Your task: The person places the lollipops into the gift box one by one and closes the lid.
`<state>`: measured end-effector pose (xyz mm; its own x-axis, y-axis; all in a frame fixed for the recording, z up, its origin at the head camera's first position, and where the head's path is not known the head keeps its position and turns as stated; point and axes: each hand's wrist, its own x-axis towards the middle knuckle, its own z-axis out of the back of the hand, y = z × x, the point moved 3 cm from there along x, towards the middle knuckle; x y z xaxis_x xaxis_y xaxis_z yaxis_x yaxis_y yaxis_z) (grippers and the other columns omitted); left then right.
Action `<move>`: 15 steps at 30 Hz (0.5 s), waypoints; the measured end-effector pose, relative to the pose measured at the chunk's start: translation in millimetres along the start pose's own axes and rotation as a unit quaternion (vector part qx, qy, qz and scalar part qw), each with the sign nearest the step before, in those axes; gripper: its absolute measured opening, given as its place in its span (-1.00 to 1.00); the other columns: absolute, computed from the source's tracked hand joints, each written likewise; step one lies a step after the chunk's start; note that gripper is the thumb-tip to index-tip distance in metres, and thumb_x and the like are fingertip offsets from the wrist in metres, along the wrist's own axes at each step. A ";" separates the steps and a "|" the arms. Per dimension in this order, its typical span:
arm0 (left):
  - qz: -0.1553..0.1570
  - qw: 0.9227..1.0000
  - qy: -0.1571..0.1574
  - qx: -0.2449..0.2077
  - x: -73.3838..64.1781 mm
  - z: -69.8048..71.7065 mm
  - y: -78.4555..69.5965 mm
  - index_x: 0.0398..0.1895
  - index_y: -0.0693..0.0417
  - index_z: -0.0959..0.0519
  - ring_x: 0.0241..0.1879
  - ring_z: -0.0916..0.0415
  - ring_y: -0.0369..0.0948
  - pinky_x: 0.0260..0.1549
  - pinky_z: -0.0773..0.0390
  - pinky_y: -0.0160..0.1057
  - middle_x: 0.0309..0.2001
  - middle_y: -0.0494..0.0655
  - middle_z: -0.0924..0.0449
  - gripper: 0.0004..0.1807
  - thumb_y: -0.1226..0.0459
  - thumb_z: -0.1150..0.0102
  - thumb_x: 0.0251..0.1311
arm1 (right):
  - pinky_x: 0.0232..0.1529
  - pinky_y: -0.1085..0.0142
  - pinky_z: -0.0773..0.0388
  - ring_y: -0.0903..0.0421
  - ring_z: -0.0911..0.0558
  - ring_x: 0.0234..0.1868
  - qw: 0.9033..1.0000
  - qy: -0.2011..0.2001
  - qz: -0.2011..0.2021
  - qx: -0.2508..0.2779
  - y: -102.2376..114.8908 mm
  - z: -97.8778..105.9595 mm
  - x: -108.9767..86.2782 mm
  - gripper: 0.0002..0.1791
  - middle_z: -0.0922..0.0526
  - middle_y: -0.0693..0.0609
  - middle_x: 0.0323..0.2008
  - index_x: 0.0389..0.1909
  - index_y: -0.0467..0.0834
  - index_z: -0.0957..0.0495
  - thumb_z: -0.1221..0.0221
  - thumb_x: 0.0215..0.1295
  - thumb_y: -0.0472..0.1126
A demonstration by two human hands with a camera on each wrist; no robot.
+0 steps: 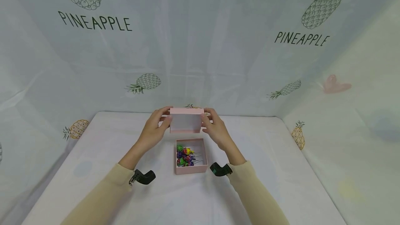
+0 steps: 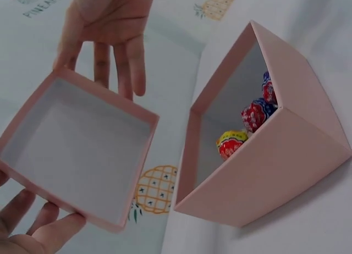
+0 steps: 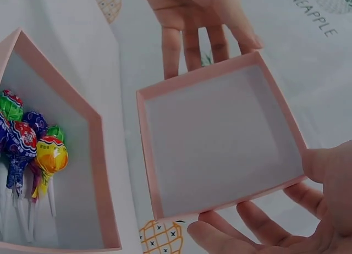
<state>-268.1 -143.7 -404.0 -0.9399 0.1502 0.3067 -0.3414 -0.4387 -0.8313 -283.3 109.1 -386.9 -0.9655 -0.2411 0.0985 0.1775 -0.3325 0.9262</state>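
Note:
Between my two hands I hold a pink box lid (image 1: 186, 122), tilted up so that its pale inside shows. My left hand (image 1: 155, 126) grips its left side, thumb at the near face and fingers behind. On the opposite side my right hand (image 1: 216, 128) grips the edge in the same way. Just nearer to me than the lid, an open pink box (image 1: 191, 170) rests on the table. Several wrapped lollipops (image 1: 185, 157) lie inside it, their colourful heads toward the left and white sticks pointing right. The right wrist view shows a yellow lollipop (image 3: 52, 155) among purple and green ones.
A white cloth covers the table (image 1: 265, 190). Behind and around it hangs a pale curtain (image 1: 218, 51) printed with pineapples and lettering. Each wrist carries a black camera mount, the left mount (image 1: 144, 177) and the right mount (image 1: 220, 169) standing on either side of the box.

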 end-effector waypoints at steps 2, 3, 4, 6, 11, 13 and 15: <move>0.003 1.000 -0.003 -0.004 0.1 -1.0 0.2 0.59 -0.07 -0.32 0.33 -0.50 0.05 0.12 -0.68 0.03 0.37 0.08 -0.41 -0.41 -0.06 0.03 0.65 | 0.20 -0.08 -0.64 -0.23 -0.69 0.23 1.000 0.000 0.002 -0.006 -1.6 0.7 -2.0 -0.48 -0.54 -0.25 0.25 0.53 0.03 -0.33 -0.01 0.70 0.09; 0.005 1.000 -0.005 -0.005 0.0 -1.4 0.5 0.58 -0.07 -0.33 0.33 -0.50 0.05 0.13 -0.67 0.04 0.37 0.08 -0.42 -0.42 -0.06 0.02 0.65 | 0.19 -0.06 -0.65 -0.21 -0.69 0.23 1.000 -0.001 0.004 -0.011 -2.6 1.2 -2.9 -0.48 -0.55 -0.24 0.26 0.53 0.04 -0.34 -0.03 0.69 0.10; 0.008 1.000 -0.007 -0.005 -0.4 -1.8 0.7 0.56 -0.06 -0.35 0.34 -0.50 0.05 0.16 -0.66 0.06 0.36 0.07 -0.42 -0.44 -0.06 0.02 0.65 | 0.18 -0.04 -0.66 -0.19 -0.70 0.22 1.000 -0.002 0.005 -0.016 -3.6 1.7 -3.8 -0.49 -0.56 -0.22 0.27 0.53 0.06 -0.35 -0.04 0.69 0.09; 0.011 1.000 -0.008 -0.003 -1.5 -2.5 1.6 0.54 -0.07 -0.38 0.34 -0.49 0.06 0.21 -0.62 0.11 0.37 0.06 -0.43 -0.45 -0.06 0.00 0.64 | 0.16 -0.02 -0.68 -0.16 -0.72 0.18 1.000 -0.005 0.008 -0.025 -5.9 2.9 -5.8 -0.49 -0.58 -0.19 0.28 0.52 0.07 -0.37 -0.06 0.68 0.09; 0.005 1.000 -0.006 0.008 -5.4 -3.4 3.1 0.52 -0.07 -0.42 0.31 -0.48 0.07 0.27 -0.54 0.19 0.35 0.06 -0.44 -0.45 -0.07 -0.04 0.62 | 0.06 0.07 -0.73 -0.11 -0.77 0.08 0.999 -0.007 0.026 -0.041 -12.3 4.8 -9.9 -0.48 -0.62 -0.19 0.26 0.51 -0.04 -0.39 -0.11 0.67 0.03; 0.003 1.000 -0.008 0.011 -6.8 -4.0 3.5 0.51 -0.08 -0.44 0.26 -0.49 0.05 0.25 -0.55 0.19 0.31 0.07 -0.44 -0.45 -0.07 -0.06 0.61 | 0.04 0.12 -0.74 -0.09 -0.78 0.05 0.998 -0.007 0.037 -0.041 -15.0 4.8 -11.0 -0.47 -0.63 -0.19 0.25 0.51 -0.09 -0.40 -0.12 0.66 0.01; 0.004 1.000 -0.010 0.016 -7.9 -5.3 4.6 0.50 -0.10 -0.46 0.19 -0.50 0.02 0.22 -0.56 0.15 0.26 0.06 -0.45 -0.46 -0.06 -0.08 0.60 | 0.03 0.15 -0.73 -0.06 -0.79 0.04 0.998 -0.009 0.049 -0.039 -18.3 4.6 -11.4 -0.48 -0.64 -0.17 0.24 0.49 -0.10 -0.41 -0.14 0.65 0.01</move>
<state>-262.3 -142.2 -412.7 -0.9423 0.1280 0.3094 -0.3325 -0.4674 -0.8192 -276.4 122.1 -403.3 -0.9459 -0.2603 0.1936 0.2843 -0.3780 0.8811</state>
